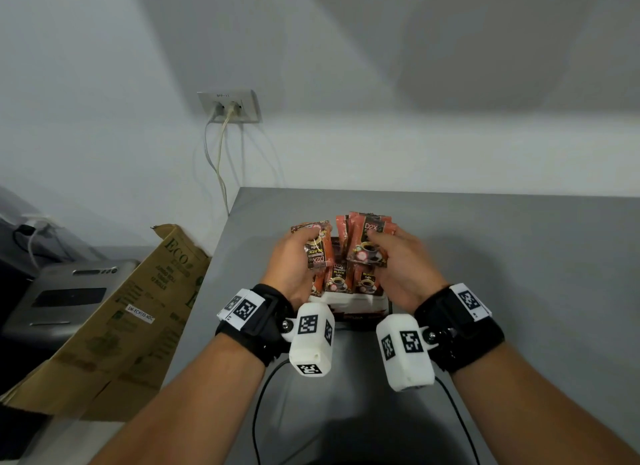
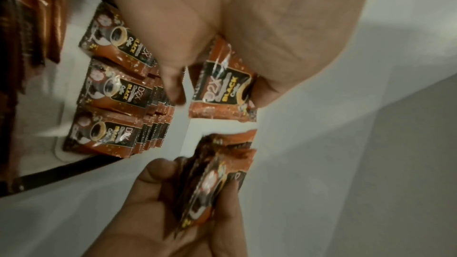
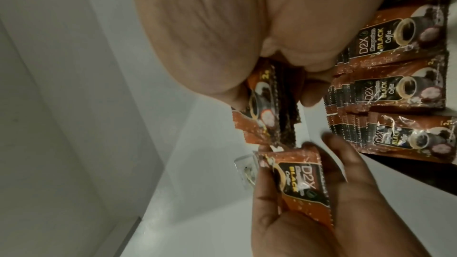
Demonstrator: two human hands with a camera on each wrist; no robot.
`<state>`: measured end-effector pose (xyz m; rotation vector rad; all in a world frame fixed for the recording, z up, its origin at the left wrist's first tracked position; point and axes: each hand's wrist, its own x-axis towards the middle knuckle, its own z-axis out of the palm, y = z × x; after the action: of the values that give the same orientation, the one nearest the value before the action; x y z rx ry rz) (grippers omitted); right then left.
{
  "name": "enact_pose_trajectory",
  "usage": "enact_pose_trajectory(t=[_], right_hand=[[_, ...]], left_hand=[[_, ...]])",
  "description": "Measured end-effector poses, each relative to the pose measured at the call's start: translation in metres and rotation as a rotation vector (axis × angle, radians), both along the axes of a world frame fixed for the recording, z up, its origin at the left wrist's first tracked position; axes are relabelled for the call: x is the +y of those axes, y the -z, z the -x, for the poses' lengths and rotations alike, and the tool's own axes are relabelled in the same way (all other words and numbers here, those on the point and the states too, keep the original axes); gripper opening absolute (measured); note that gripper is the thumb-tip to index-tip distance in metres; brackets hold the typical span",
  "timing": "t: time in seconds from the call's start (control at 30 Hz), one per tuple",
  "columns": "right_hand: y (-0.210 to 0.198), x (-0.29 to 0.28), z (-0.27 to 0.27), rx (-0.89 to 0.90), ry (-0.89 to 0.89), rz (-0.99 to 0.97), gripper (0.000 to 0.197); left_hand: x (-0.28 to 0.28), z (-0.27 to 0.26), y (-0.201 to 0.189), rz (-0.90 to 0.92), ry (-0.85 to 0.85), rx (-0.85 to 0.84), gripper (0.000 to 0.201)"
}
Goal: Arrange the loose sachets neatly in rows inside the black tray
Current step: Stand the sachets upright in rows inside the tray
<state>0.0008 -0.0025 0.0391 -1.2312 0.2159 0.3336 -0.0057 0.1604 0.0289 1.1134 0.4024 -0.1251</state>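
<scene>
Orange and black coffee sachets stand in three rows [image 1: 346, 282] inside the black tray [image 2: 61, 171], on its white floor. Both hands hover just above those rows. My left hand [image 1: 306, 245] pinches a single sachet [image 1: 317, 248] between thumb and fingers; the left wrist view shows that sachet [image 2: 222, 89] with its print upside down. My right hand [image 1: 379, 245] grips an upright bundle of several sachets [image 1: 367, 239], seen fanned in the right wrist view [image 3: 99, 108]. My hands and the wrist cameras hide most of the tray in the head view.
The tray sits on a grey table [image 1: 519, 257] against a white wall. Off the table's left edge stand a cardboard box [image 1: 138, 309] and a grey appliance [image 1: 69, 298]. A wall socket [image 1: 228, 106] has cables hanging down. Black cables [image 1: 263, 395] trail from my wrists.
</scene>
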Motion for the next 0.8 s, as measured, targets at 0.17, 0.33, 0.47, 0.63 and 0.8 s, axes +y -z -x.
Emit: enact_pose_trajectory(t=[0.17, 0.33, 0.47, 0.63, 0.8], right_hand=[[0.004, -0.01, -0.003, 0.081, 0.12, -0.039, 0.012], [0.0, -0.012, 0.005, 0.014, 0.014, -0.045, 0.019], [-0.002, -0.009, 0.008, -0.007, -0.005, -0.033, 0.026], [-0.006, 0.0, 0.012, -0.083, -0.067, 0.109, 0.022], [-0.012, 0.008, 0.018, -0.445, -0.183, 0.745, 0.012]], left_hand=[[0.01, -0.006, 0.007, -0.147, -0.063, -0.042, 0.012], [0.006, -0.003, 0.008, -0.088, -0.095, -0.051, 0.029], [0.0, -0.002, 0.004, 0.116, -0.028, -0.017, 0.03], [-0.006, 0.005, -0.005, 0.305, 0.115, 0.057, 0.044], [-0.014, 0.01, -0.005, 0.208, 0.205, 0.006, 0.038]])
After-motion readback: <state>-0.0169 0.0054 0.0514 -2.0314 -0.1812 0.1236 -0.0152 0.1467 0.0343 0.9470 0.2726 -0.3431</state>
